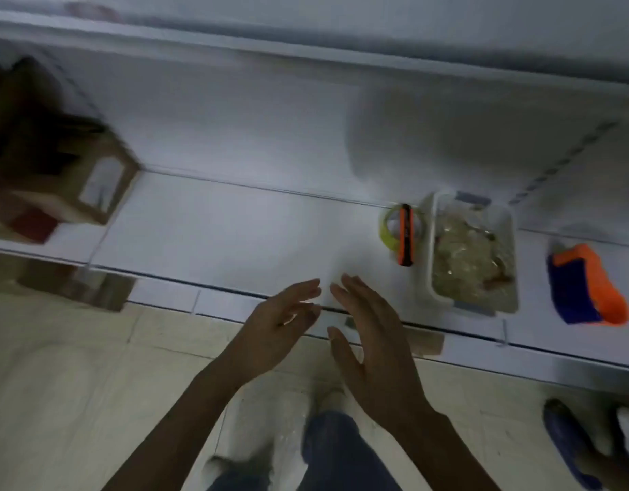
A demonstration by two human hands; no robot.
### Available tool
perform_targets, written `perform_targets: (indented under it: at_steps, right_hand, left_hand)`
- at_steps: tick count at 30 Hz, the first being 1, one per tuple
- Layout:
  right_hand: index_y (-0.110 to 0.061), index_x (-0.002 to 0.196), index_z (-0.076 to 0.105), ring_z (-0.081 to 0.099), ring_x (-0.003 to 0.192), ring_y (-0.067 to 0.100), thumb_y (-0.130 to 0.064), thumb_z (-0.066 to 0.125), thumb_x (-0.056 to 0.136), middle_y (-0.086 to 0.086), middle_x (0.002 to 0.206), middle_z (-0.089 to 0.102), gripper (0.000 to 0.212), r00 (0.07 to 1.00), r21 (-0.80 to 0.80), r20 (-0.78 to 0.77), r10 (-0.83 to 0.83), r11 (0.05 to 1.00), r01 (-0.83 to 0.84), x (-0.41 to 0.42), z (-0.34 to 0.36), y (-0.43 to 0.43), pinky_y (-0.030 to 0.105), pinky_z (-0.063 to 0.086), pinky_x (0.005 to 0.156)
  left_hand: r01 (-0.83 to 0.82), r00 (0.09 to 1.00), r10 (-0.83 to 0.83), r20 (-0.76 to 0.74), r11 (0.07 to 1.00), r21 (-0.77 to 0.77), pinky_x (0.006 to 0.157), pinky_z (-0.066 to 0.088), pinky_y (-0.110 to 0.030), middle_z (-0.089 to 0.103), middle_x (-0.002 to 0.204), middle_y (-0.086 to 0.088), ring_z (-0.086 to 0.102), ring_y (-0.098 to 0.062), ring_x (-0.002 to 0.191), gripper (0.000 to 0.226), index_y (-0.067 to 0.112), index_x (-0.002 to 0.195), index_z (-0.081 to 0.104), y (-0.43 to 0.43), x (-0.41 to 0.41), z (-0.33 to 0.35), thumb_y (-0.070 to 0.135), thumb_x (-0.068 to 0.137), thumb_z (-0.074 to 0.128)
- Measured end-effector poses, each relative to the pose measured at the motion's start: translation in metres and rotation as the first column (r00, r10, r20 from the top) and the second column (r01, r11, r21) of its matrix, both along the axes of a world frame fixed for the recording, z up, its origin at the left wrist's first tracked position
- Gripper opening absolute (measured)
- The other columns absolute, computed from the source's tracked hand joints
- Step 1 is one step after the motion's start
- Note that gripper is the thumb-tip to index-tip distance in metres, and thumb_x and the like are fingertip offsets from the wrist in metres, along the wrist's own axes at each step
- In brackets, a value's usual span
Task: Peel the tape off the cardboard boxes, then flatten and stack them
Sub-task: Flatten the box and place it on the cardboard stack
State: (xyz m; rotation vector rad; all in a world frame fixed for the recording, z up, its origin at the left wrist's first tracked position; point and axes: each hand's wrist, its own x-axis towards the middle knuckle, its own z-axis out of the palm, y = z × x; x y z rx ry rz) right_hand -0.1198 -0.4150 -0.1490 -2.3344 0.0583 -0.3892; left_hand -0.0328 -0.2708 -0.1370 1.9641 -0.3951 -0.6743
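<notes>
Blurred brown cardboard boxes [75,186] are piled at the left end of the white shelf [235,225]; one shows a window cut-out. More cardboard [79,288] sits below the shelf edge at the left. My left hand [281,324] and my right hand [369,334] hover side by side over the shelf's front edge, fingers straight, holding nothing. A small brown piece, maybe cardboard or tape [426,340], lies at the shelf edge right of my right hand.
A yellow tape roll [389,230] with an orange-black cutter [405,235] across it lies beside a white bin [440,292] of crumpled clear tape. An orange and blue object [589,288] lies far right. Tiled floor, my legs and someone's foot [571,441] below.
</notes>
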Motion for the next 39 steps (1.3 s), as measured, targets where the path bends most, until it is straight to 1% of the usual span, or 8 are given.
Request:
perform_targets:
  at_steps: [3,5,9,12,18,25,36,39]
  right_hand:
    - [-0.027,0.139,0.038,0.034,0.136,0.01,-0.043,0.036,0.099,-0.003,0.147,0.042,0.043,0.988,-0.087,0.084,0.128,0.989,-0.12,0.02,0.036,0.051,0.035,0.034,0.111]
    - [-0.022,0.137,0.041,0.035,0.137,0.014,-0.038,0.038,0.099,0.003,0.146,0.046,0.042,0.96,-0.172,0.168,0.224,0.966,-0.195,0.038,0.064,0.088,0.033,0.027,0.113]
    - [-0.014,0.135,0.045,0.039,0.136,0.022,-0.025,0.047,0.095,0.01,0.143,0.048,0.041,0.848,-0.357,0.379,0.37,0.904,-0.235,0.067,0.13,0.168,0.04,0.027,0.115]
    - [-0.01,0.131,0.051,0.043,0.134,0.026,-0.022,0.05,0.096,0.015,0.138,0.052,0.037,0.728,-0.449,0.533,0.432,0.873,-0.189,0.081,0.185,0.228,0.043,0.032,0.112]
    - [-0.014,0.126,0.05,0.046,0.131,0.027,-0.021,0.053,0.094,0.015,0.135,0.055,0.033,0.49,-0.526,0.718,0.494,0.846,-0.082,0.104,0.274,0.338,0.046,0.035,0.108]
    - [-0.008,0.115,0.068,0.054,0.123,0.028,-0.018,0.058,0.091,0.015,0.127,0.06,0.027,0.392,-0.569,0.752,0.53,0.822,-0.02,0.149,0.338,0.42,0.047,0.04,0.103]
    - [-0.012,0.108,0.069,0.055,0.12,0.029,-0.02,0.063,0.087,0.012,0.124,0.062,0.024,0.434,-0.696,0.675,0.597,0.71,0.106,0.231,0.372,0.479,0.041,0.039,0.1]
    - [-0.013,0.111,0.067,0.052,0.121,0.03,-0.021,0.062,0.084,0.013,0.126,0.059,0.028,0.496,-0.739,0.63,0.598,0.658,0.146,0.253,0.37,0.51,0.041,0.034,0.101]
  left_hand:
    - [-0.214,0.976,0.217,0.015,0.97,-0.116,0.102,0.046,-0.03,0.063,0.122,0.012,0.059,-0.004,0.112,0.04,0.025,0.129,0.054,0.06,0.002,0.034,0.032,0.09,0.049]
    - [-0.269,0.943,0.283,0.176,0.958,-0.102,0.099,0.045,-0.02,0.065,0.118,0.017,0.059,0.002,0.109,0.041,0.028,0.129,0.055,0.106,0.001,0.062,0.044,0.092,0.047]
    - [-0.253,0.758,0.097,0.645,0.955,0.153,0.081,0.052,-0.03,0.068,0.11,0.017,0.064,-0.003,0.092,0.051,0.034,0.132,0.051,0.206,0.004,0.121,0.058,0.096,0.024]
    - [-0.305,0.552,-0.088,0.829,0.904,0.299,0.072,0.048,-0.031,0.072,0.099,0.007,0.064,-0.014,0.08,0.056,0.026,0.128,0.056,0.276,0.011,0.162,0.053,0.099,0.017]
    - [-0.437,0.263,-0.316,0.912,0.804,0.404,0.076,0.05,-0.028,0.07,0.102,0.005,0.065,-0.015,0.089,0.041,0.023,0.123,0.057,0.404,0.026,0.235,0.044,0.096,0.034]
    - [-0.504,-0.007,-0.354,0.935,0.809,0.303,0.082,0.054,-0.033,0.065,0.122,-0.001,0.064,-0.019,0.105,0.047,0.016,0.126,0.061,0.494,0.056,0.307,0.043,0.097,0.036]
    - [-0.543,0.02,-0.407,0.913,0.763,0.352,0.067,0.05,-0.025,0.062,0.112,0.003,0.061,-0.014,0.091,0.055,0.021,0.135,0.045,0.584,0.192,0.315,0.049,0.087,0.043]
    - [-0.531,-0.019,-0.398,0.917,0.781,0.328,0.067,0.05,-0.03,0.065,0.099,0.001,0.063,-0.018,0.082,0.04,0.02,0.12,0.052,0.606,0.21,0.31,0.038,0.084,0.056]
